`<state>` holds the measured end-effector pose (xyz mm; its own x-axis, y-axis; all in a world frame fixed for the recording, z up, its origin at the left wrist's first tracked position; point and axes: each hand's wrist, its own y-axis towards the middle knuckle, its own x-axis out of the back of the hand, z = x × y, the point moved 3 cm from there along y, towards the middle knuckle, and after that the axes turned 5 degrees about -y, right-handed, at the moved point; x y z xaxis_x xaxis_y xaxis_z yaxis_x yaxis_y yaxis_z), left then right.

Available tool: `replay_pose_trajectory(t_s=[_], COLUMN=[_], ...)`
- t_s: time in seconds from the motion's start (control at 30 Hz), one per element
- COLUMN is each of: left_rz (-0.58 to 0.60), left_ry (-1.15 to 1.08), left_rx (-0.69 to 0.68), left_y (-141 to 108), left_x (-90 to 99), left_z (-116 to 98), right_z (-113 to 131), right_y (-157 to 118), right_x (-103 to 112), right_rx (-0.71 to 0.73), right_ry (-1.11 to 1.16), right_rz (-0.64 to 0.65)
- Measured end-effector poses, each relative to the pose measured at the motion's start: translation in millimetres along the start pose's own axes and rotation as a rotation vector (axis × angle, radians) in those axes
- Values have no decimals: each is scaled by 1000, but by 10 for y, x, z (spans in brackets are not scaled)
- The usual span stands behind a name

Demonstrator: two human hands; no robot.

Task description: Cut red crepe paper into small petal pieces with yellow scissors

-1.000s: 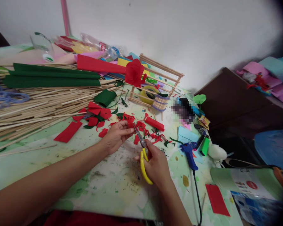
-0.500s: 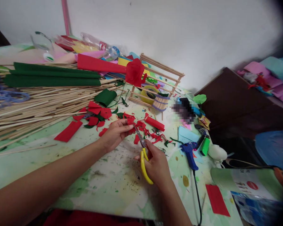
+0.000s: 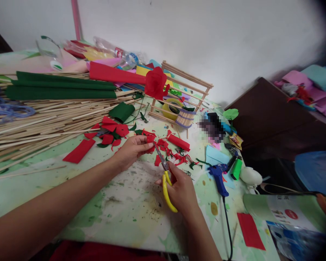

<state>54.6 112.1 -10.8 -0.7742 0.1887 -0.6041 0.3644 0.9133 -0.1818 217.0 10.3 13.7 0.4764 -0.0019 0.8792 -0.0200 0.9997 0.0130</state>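
Between the thumb and fingers of my left hand [image 3: 137,149] is pinched a small piece of red crepe paper [image 3: 150,139]. My right hand [image 3: 180,188] grips yellow-handled scissors [image 3: 167,188], whose blades point up and left to the edge of that piece. Whether the blade tips are parted is too small to tell. Just beyond the hands lie a red paper roll [image 3: 178,143] and several red and green scraps [image 3: 179,158]. Left of my left hand are cut red petal shapes [image 3: 111,125] and a flat red strip [image 3: 80,151].
Thin sticks [image 3: 49,119] cover the left, with folded green paper [image 3: 62,87] on top. A red paper flower [image 3: 155,83] leans at a stick frame [image 3: 188,79] with a tape roll [image 3: 171,108]. At right lie a blue glue gun [image 3: 219,179] and a green bottle [image 3: 282,212].
My left hand and forearm have shifted very slightly, with the wrist a little lower. The scissors and the red piece stay in almost the same place.
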Motion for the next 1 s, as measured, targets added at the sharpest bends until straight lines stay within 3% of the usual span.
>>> replay_pose_trajectory(t_s=[0.5, 1.0], left_rz=[50, 69], left_ry=[80, 96], left_rx=[72, 29], left_y=[15, 31], left_x=[44, 66], left_z=[18, 15], right_z=[-41, -20], right_y=[0, 0], right_x=[-10, 7], right_rx=[16, 11], right_ry=[-65, -1], right_rz=[-18, -18])
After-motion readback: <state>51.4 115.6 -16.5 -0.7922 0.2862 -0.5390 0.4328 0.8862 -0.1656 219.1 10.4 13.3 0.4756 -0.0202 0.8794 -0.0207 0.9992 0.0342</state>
